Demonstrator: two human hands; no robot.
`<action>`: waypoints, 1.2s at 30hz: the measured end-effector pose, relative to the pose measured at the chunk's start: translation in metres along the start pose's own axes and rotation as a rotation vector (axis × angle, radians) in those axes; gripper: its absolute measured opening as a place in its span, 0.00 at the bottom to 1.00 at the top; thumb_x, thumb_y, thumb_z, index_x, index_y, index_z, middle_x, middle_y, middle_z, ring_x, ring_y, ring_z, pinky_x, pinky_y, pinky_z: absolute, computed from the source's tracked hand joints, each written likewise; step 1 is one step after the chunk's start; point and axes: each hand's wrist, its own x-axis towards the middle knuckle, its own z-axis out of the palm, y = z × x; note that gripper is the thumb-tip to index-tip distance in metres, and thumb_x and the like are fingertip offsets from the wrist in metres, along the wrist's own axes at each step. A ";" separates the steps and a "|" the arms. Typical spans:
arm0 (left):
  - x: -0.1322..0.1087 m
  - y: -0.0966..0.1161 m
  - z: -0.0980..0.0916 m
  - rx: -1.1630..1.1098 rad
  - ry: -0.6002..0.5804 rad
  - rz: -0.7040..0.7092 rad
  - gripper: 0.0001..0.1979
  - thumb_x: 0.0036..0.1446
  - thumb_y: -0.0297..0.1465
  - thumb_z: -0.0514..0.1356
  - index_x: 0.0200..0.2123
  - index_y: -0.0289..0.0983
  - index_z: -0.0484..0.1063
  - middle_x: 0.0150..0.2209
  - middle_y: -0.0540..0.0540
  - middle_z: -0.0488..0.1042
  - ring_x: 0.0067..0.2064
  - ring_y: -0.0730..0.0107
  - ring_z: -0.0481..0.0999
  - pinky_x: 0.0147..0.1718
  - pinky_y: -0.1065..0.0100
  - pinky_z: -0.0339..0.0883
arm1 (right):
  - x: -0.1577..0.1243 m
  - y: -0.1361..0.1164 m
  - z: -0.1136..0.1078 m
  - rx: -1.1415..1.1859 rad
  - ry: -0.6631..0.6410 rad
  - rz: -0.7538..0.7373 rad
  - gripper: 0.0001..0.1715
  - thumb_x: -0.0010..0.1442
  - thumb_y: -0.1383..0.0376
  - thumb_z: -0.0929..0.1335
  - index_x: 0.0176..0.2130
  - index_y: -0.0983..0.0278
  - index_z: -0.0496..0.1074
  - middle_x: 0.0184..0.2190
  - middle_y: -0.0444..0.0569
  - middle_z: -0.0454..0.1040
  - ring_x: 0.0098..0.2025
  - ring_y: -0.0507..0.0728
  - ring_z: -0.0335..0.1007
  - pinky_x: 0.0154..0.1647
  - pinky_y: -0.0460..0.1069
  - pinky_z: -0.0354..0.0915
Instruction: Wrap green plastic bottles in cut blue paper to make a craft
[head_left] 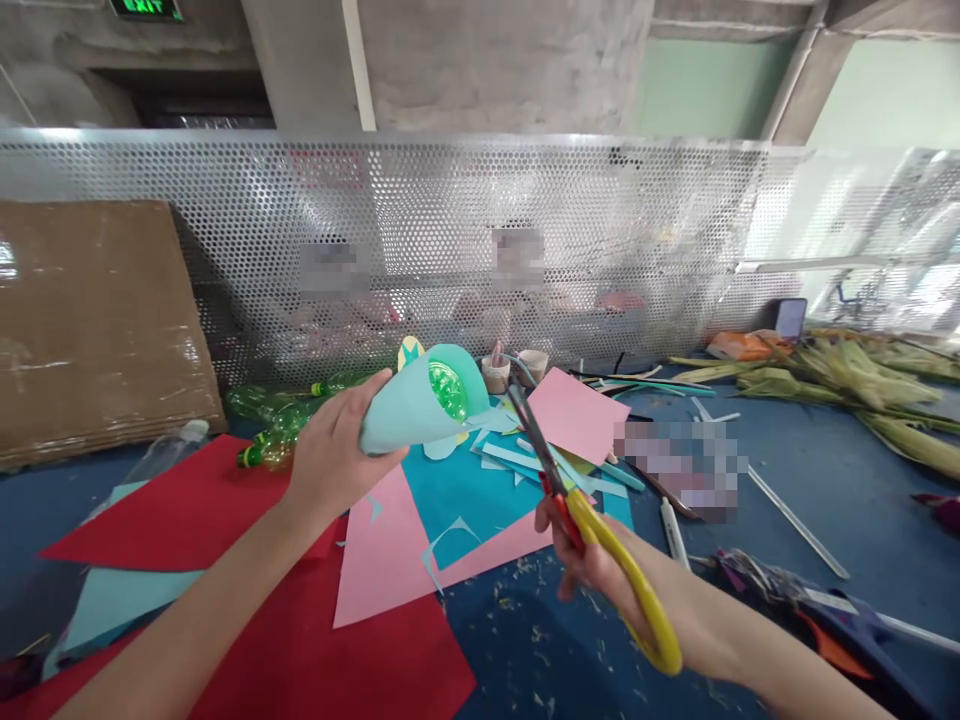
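My left hand (330,445) grips a light-blue sheet of paper (401,410) rolled around a green plastic bottle (448,390). The bottle's shiny end shows inside the roll, and a paper corner sticks out to the right. In my right hand (596,565) is a pair of scissors (551,455) with yellow and red handles. Their blades point up and away, right of the roll and apart from it; they look nearly closed. Beneath both hands lie pink sheets (379,565), a blue sheet (442,500), red sheets (360,660) and paper offcuts.
Green bottles (274,450) and a cardboard panel (97,330) stand at left. A perforated metal screen (435,190) runs behind the table, with people beyond. At right are dried husks (847,370), a phone (790,318), a white marker (673,533) and a clear stick (799,525).
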 end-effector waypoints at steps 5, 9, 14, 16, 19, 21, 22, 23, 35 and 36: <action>-0.001 -0.001 -0.001 -0.014 0.027 -0.035 0.38 0.46 0.30 0.67 0.61 0.44 0.58 0.51 0.41 0.76 0.48 0.47 0.78 0.43 0.53 0.74 | -0.002 -0.016 0.002 -0.091 -0.069 -0.061 0.41 0.60 0.34 0.52 0.46 0.64 0.67 0.33 0.52 0.69 0.32 0.59 0.68 0.33 0.52 0.71; -0.002 0.001 -0.001 -0.011 -0.016 -0.017 0.37 0.49 0.31 0.66 0.61 0.45 0.56 0.52 0.41 0.76 0.49 0.48 0.77 0.45 0.52 0.74 | 0.001 -0.015 0.009 -0.127 -0.032 -0.093 0.44 0.59 0.33 0.51 0.45 0.65 0.68 0.32 0.53 0.70 0.31 0.59 0.69 0.33 0.53 0.70; -0.005 0.010 0.000 -0.038 -0.039 0.049 0.35 0.52 0.32 0.64 0.62 0.44 0.56 0.52 0.40 0.76 0.50 0.47 0.77 0.47 0.51 0.72 | 0.001 -0.019 0.011 -0.160 -0.003 -0.076 0.43 0.59 0.33 0.51 0.43 0.64 0.68 0.31 0.53 0.72 0.30 0.58 0.68 0.32 0.52 0.69; -0.007 0.014 0.001 -0.030 -0.038 0.074 0.35 0.53 0.32 0.64 0.62 0.44 0.55 0.52 0.40 0.76 0.50 0.48 0.77 0.48 0.51 0.71 | 0.001 -0.025 0.009 -0.168 -0.018 -0.037 0.48 0.58 0.32 0.49 0.45 0.66 0.68 0.32 0.55 0.73 0.31 0.60 0.70 0.33 0.54 0.70; -0.008 0.019 0.001 -0.013 -0.032 0.086 0.35 0.53 0.32 0.64 0.62 0.43 0.54 0.51 0.39 0.76 0.50 0.47 0.77 0.47 0.51 0.71 | 0.001 -0.028 0.010 -0.141 -0.038 -0.024 0.53 0.57 0.31 0.48 0.52 0.69 0.67 0.38 0.60 0.74 0.37 0.64 0.73 0.38 0.57 0.71; -0.009 0.024 0.002 -0.008 -0.028 0.080 0.35 0.53 0.32 0.64 0.62 0.43 0.54 0.50 0.38 0.76 0.49 0.47 0.77 0.46 0.51 0.72 | 0.002 -0.025 0.012 -0.115 -0.032 -0.038 0.54 0.57 0.31 0.49 0.56 0.70 0.65 0.43 0.63 0.74 0.43 0.66 0.73 0.44 0.59 0.70; -0.010 0.026 0.002 -0.010 -0.027 0.078 0.35 0.52 0.32 0.64 0.62 0.43 0.54 0.50 0.38 0.76 0.48 0.47 0.77 0.45 0.51 0.73 | 0.002 -0.022 0.014 -0.106 -0.027 -0.040 0.55 0.57 0.31 0.50 0.58 0.71 0.63 0.45 0.64 0.74 0.45 0.67 0.73 0.47 0.60 0.69; -0.010 0.029 0.002 -0.013 -0.028 0.077 0.35 0.52 0.32 0.64 0.61 0.42 0.54 0.49 0.39 0.77 0.48 0.47 0.78 0.44 0.52 0.73 | 0.002 -0.019 0.015 -0.100 -0.020 -0.035 0.55 0.57 0.31 0.50 0.59 0.71 0.62 0.46 0.65 0.73 0.46 0.68 0.72 0.48 0.61 0.69; -0.014 0.048 0.001 -0.044 -0.088 -0.003 0.37 0.49 0.29 0.63 0.62 0.42 0.55 0.51 0.40 0.76 0.49 0.47 0.77 0.45 0.52 0.73 | 0.002 -0.008 0.018 -0.123 0.066 -0.068 0.47 0.59 0.33 0.48 0.51 0.64 0.66 0.31 0.52 0.71 0.31 0.60 0.69 0.33 0.54 0.69; -0.014 0.049 0.001 -0.043 -0.092 -0.006 0.37 0.49 0.29 0.64 0.61 0.43 0.55 0.50 0.40 0.77 0.49 0.47 0.77 0.45 0.52 0.73 | 0.003 -0.006 0.020 -0.109 0.074 -0.075 0.45 0.59 0.33 0.48 0.48 0.63 0.67 0.30 0.50 0.70 0.29 0.59 0.68 0.31 0.53 0.69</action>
